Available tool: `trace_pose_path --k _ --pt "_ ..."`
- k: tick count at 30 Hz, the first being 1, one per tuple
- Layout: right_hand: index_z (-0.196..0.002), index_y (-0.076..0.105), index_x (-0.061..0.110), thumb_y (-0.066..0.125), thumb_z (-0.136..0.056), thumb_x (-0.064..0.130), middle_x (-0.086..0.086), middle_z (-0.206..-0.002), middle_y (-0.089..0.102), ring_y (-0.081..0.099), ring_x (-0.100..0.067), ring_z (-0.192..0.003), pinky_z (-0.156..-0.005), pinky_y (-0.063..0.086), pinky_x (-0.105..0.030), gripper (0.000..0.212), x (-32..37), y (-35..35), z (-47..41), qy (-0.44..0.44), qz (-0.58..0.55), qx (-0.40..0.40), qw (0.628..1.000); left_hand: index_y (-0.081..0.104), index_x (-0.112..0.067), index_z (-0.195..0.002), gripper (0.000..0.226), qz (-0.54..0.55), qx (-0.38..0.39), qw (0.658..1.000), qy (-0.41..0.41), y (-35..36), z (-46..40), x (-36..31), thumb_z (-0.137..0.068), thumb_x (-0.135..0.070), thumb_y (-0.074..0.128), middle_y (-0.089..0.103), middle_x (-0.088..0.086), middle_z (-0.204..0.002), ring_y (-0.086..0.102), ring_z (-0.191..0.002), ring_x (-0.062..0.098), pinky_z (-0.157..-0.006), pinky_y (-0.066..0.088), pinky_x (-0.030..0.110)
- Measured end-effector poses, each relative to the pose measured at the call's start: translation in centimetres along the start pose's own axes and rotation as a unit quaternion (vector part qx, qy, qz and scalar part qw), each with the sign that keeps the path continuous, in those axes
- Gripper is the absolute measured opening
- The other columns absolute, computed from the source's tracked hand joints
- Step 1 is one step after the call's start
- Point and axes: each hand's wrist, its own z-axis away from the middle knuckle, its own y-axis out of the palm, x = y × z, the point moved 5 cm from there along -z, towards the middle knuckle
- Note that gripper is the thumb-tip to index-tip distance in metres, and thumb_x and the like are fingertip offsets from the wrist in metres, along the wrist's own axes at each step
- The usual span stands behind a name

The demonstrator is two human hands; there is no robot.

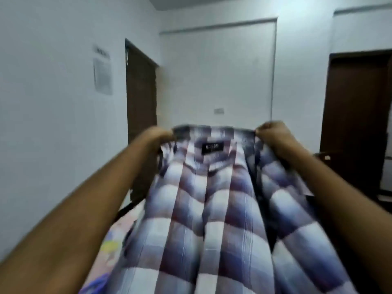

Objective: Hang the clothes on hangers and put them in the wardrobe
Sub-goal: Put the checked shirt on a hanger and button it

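White-walled room, dark door [141, 98] standing left of checked shirt [207, 200]. Patterned bedsheet [114, 240] lying beneath shirt. Left hand [158, 134] and right hand [272, 131] fisted, gripping shirt's shoulders.

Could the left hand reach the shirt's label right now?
Probably not yet: the left hand is shut on the shirt at its collar. The label lies unobstructed nearby, but reaching it means letting go.

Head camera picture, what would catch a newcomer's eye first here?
The checked shirt fills the middle, stretched out in the air with its black neck label facing the camera. The left hand and right hand each grip a top corner near the collar. Behind, white walls hold a dark door at left and another at right.
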Motion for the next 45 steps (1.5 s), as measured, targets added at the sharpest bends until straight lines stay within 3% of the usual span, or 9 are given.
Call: trace_pose_path --k 6,10,14,20,25,30,34,40,45 --pt "-0.062 0.062 0.006 0.058 -0.078 0.007 -0.007 -0.06 0.053 0.048 -0.018 -0.063 -0.05 0.034 -0.026 0.017 -17.2 13.9 10.6 0.165 0.027 0.122 0.978 0.053 -0.005 -0.068 0.022 0.037 0.07 0.982 -0.171 13.8 1.4 22.7 -0.089 -0.009 0.06 0.056 0.019 -0.071 0.054 -0.061 0.026 -0.06 0.05 0.033" --pt "-0.061 0.055 0.011 0.055 -0.08 -0.002 -0.003 -0.054 0.049 0.047 -0.02 -0.055 -0.046 0.032 -0.023 0.022 -24.0 20.3 17.4 0.213 0.068 0.22 0.95 0.059 0.001 -0.071 0.032 -0.007 0.105 0.97 -0.219 20.6 3.3 34.2 -0.084 -0.027 0.059 0.053 0.015 -0.061 0.054 -0.07 0.025 -0.064 0.039 0.03" --pt "-0.064 0.063 0.008 0.056 -0.077 -0.004 -0.009 -0.057 0.058 0.056 -0.026 -0.061 -0.058 0.041 -0.028 0.019 -27.9 23.3 17.1 0.221 0.096 0.228 0.944 0.06 -0.005 -0.069 0.035 -0.017 0.109 0.981 -0.158 22.4 2.4 35.8 -0.08 -0.038 0.054 0.061 0.018 -0.075 0.056 -0.076 0.023 -0.064 0.038 0.032" --pt "-0.112 0.055 0.009 0.057 -0.086 0.025 -0.02 -0.12 0.058 0.055 -0.037 -0.114 -0.092 0.043 -0.045 0.031 -31.2 27.0 18.3 0.171 0.353 0.336 0.856 0.063 -0.007 -0.088 0.038 -0.131 0.086 0.977 -0.144 20.2 4.4 42.6 -0.099 -0.036 0.041 0.068 0.015 -0.09 0.061 -0.088 0.031 -0.076 0.043 0.036" --pt "-0.123 0.049 0.008 0.055 -0.09 0.029 -0.019 -0.133 0.046 0.041 -0.038 -0.126 -0.103 0.031 -0.05 0.04 -32.1 30.4 19.6 0.133 0.432 0.376 0.809 0.068 -0.005 -0.099 0.026 -0.364 -0.055 0.912 -0.179 12.9 10.8 51.3 -0.076 -0.014 0.077 0.064 0.016 -0.096 0.063 -0.089 0.038 -0.072 0.052 0.044" --pt "-0.125 0.047 0.008 0.053 -0.091 0.023 -0.018 -0.134 0.041 0.036 -0.04 -0.127 -0.103 0.027 -0.051 0.038 -31.0 33.4 19.7 0.121 0.419 0.38 0.816 0.047 -0.001 -0.131 0.054 -0.403 -0.104 0.856 -0.308 9.4 13.3 54.3 -0.088 -0.027 0.067 0.05 0.017 -0.131 0.046 -0.121 0.037 -0.094 0.038 0.052" --pt "-0.124 0.048 0.007 0.047 -0.091 0.018 -0.018 -0.13 0.043 0.04 -0.041 -0.122 -0.101 0.03 -0.051 0.035 -30.5 34.2 20.4 0.1 0.432 0.386 0.809 0.052 -0.003 -0.123 0.033 -0.405 -0.094 0.834 -0.363 7.9 14.2 55.6 -0.093 -0.016 0.055 0.052 0.015 -0.127 0.047 -0.12 0.034 -0.094 0.039 0.048" --pt "-0.117 0.054 0.006 0.053 -0.088 0.019 -0.018 -0.128 0.045 0.042 -0.041 -0.121 -0.1 0.032 -0.051 0.032 -29.4 33.4 20.2 0.12 0.418 0.366 0.823 0.056 -0.002 -0.095 0.007 -0.345 -0.107 0.874 -0.324 6.0 14.3 56.3 -0.089 -0.006 0.054 0.063 0.02 -0.097 0.06 -0.089 0.038 -0.066 0.05 0.044" --pt "-0.105 0.055 0.001 0.053 -0.087 0.017 -0.023 -0.122 0.049 0.048 -0.044 -0.112 -0.093 0.039 -0.051 0.024 -27.3 32.3 18.5 0.104 0.359 0.31 0.874 0.055 -0.004 -0.118 0.03 -0.352 -0.139 0.904 -0.198 4.1 13.7 51.4 -0.09 0.003 0.048 0.065 0.018 -0.086 0.06 -0.075 0.037 -0.057 0.039 0.04"
